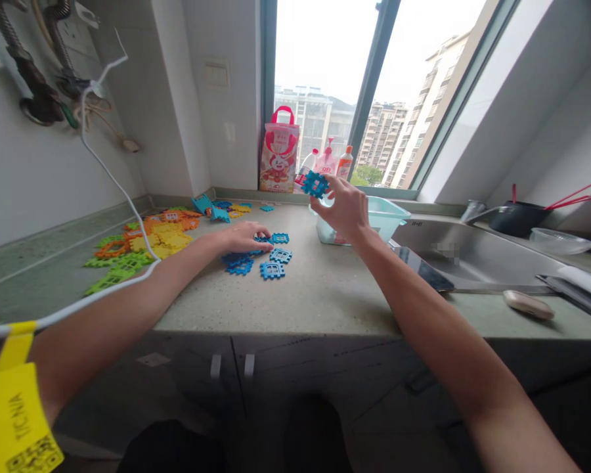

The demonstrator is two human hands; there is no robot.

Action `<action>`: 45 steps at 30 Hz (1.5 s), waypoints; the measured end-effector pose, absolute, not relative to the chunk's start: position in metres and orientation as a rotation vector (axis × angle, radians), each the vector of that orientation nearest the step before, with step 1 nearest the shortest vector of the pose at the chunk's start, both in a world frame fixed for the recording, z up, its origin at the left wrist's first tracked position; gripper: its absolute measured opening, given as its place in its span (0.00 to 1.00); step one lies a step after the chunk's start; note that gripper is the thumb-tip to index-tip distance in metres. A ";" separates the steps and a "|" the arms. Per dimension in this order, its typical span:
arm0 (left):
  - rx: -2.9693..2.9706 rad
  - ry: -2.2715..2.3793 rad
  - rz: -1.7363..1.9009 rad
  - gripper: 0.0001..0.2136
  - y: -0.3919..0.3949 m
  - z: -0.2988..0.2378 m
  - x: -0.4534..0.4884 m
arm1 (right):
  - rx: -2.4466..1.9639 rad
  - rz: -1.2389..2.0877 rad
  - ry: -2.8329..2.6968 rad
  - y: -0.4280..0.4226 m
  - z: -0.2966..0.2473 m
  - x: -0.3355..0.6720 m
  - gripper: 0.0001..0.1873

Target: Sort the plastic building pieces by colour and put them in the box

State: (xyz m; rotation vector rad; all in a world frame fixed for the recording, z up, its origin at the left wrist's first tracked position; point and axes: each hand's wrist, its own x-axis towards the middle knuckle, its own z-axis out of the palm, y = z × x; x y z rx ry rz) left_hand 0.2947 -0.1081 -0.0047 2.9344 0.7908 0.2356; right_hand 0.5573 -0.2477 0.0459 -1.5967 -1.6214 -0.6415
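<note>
Between the thumb and fingers of my right hand (pixel 343 209) is a blue interlocking plastic block (pixel 315 184) with toothed edges, held up above the counter. My left hand (pixel 243 238) lies palm down over a small group of blue pieces, fingers extended and partly covering them. Beside its fingertips are more flat blue pieces, among them a window-shaped piece (pixel 272 270). To the left spread yellow pieces (pixel 165 238), orange pieces (pixel 112 248) and green pieces (pixel 123 270). Behind my left hand stand some joined blue pieces (pixel 203 203).
A light teal basin (pixel 387 220) stands behind my right forearm, next to the steel sink (pixel 477 263). A dark phone-like slab (pixel 423 269) lies by the sink edge. On the sill are a pink bag (pixel 279 157) and bottles (pixel 345 162). A white cable (pixel 109 172) hangs across the left side.
</note>
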 end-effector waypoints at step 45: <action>2.933 0.804 0.229 0.31 -0.109 -0.005 0.296 | -1.550 0.146 -2.493 -0.243 0.009 0.518 0.27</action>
